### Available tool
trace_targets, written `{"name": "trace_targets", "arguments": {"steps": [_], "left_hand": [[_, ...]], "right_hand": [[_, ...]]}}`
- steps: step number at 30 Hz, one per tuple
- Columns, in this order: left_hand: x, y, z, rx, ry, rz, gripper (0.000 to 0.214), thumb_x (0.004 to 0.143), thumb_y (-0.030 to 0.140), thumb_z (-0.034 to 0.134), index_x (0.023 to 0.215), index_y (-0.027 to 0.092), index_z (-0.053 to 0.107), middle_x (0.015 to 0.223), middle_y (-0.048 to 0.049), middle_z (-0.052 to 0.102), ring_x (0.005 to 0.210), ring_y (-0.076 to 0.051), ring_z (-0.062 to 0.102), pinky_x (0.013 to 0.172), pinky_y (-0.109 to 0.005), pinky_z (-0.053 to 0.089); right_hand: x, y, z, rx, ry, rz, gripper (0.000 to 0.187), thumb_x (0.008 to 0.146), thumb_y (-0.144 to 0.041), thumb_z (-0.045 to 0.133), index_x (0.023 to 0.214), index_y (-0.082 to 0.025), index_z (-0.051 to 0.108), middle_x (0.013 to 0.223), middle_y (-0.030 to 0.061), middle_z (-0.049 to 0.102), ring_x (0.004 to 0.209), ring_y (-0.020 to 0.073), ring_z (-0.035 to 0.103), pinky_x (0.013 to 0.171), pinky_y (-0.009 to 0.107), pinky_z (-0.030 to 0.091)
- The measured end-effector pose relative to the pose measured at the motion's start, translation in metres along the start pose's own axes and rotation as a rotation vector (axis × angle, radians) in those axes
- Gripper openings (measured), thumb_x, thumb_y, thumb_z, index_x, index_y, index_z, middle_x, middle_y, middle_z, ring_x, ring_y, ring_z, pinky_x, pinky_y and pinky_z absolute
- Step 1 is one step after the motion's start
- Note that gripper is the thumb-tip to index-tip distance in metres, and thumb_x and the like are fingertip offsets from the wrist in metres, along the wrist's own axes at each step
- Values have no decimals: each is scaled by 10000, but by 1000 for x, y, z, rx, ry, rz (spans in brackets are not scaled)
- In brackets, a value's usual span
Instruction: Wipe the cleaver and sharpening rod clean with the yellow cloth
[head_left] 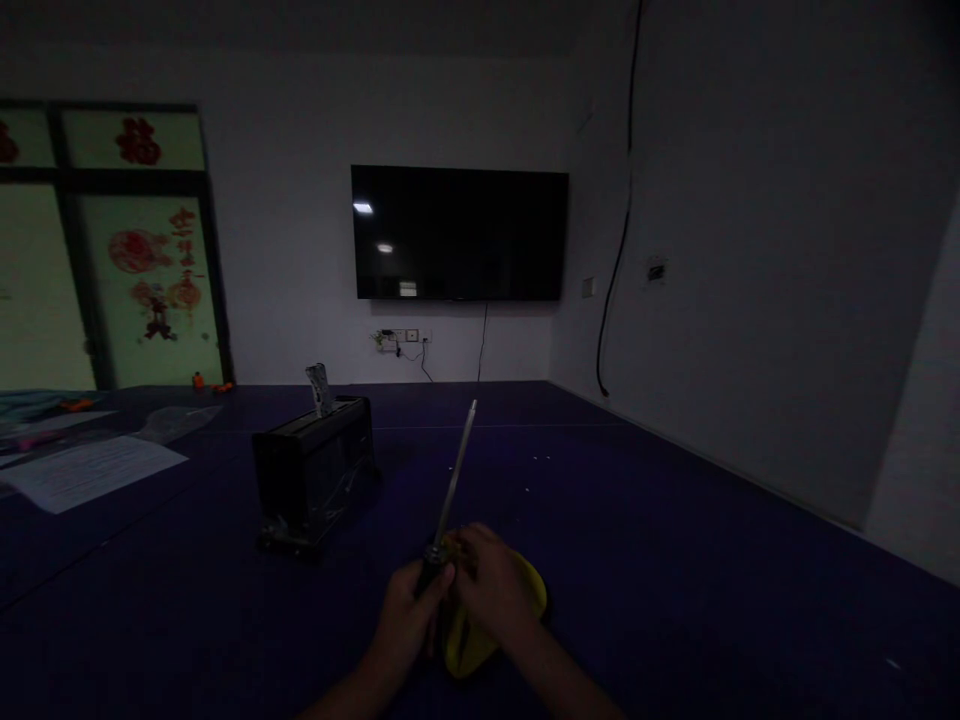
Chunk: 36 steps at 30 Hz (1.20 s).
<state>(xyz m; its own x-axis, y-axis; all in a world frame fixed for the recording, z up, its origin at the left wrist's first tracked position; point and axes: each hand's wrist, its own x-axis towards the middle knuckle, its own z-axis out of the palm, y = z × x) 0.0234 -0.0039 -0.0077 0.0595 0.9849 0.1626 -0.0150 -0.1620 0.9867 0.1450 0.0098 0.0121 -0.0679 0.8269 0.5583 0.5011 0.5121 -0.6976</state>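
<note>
Yellow-and-black item (474, 655), bulkiest of the lot: likely light, maybe some give in it, can't confirm soft vs stiff; best hold by its outer rim, clear of the dark slit. Rod tool (456, 475), longer but slim: looks stiff, light to medium, bare shaft probably slick and awkward to steady from the tip, so take the dark handle (429, 574). Small brownish-yellow piece (459, 550): light by the look of it, easy to drop, fingertip pinch only; fragility unclear. Looks, same order: yellow item is rounded, bright along the edges, dark in the middle, partly covered by the right hand (499, 590), sitting under the hands at lower center, apparently on the dark blue surface (637, 560) (tabletop or floor, can't tell). Rod tool: straight silvery shaft, narrow pale tip, metallic collar just above the handle; held up over the surface, tilted, tip pointing away and slightly right. Left hand (405, 605) wrapped around the handle, thumb along it. Right hand has fingers curled in beside the collar, at the small piece; too dark and blurred to tell if it grips.
</note>
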Motion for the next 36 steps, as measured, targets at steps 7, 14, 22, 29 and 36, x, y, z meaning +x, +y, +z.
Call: {"name": "trace_targets", "arguments": {"steps": [7,14,22,29,36], "left_hand": [[2,-1,2,3,-2,-31,585,538,734,583,636,160,528,355,82,392,266,-53,294,289,-179,202],[0,-1,1,75,-32,-18,545,580,685,599,676,149,590,367,65,422,294,-69,326,315,-189,218],[3,-3,-3,213,-59,165,407,688,546,594,764,149,646,638,-26,638,555,-157,574,493,-228,431],[1,10,-11,278,144,292,359,655,478,659,849,177,656,785,-50,692,749,-215,637,677,-283,498],[-6,13,-7,172,123,280,573,627,437,698,1124,167,606,962,-98,696,815,-209,655,719,-283,532]], "right_hand": [[1,-7,-4,239,143,47,321,832,-436,477,878,-190,678,877,73,686,834,208,615,772,318,459],[8,-7,-1,348,77,106,427,785,-563,502,698,-163,625,616,4,588,592,140,535,544,232,411],[12,0,-5,425,218,244,508,744,-633,490,675,-152,638,482,-40,446,469,107,422,449,221,318],[24,15,-13,847,395,460,499,547,-642,664,659,-158,616,464,-65,439,398,71,349,398,213,266],[23,6,-10,1082,290,581,486,436,-557,774,639,-143,622,439,-72,451,374,49,338,388,201,265]]}}
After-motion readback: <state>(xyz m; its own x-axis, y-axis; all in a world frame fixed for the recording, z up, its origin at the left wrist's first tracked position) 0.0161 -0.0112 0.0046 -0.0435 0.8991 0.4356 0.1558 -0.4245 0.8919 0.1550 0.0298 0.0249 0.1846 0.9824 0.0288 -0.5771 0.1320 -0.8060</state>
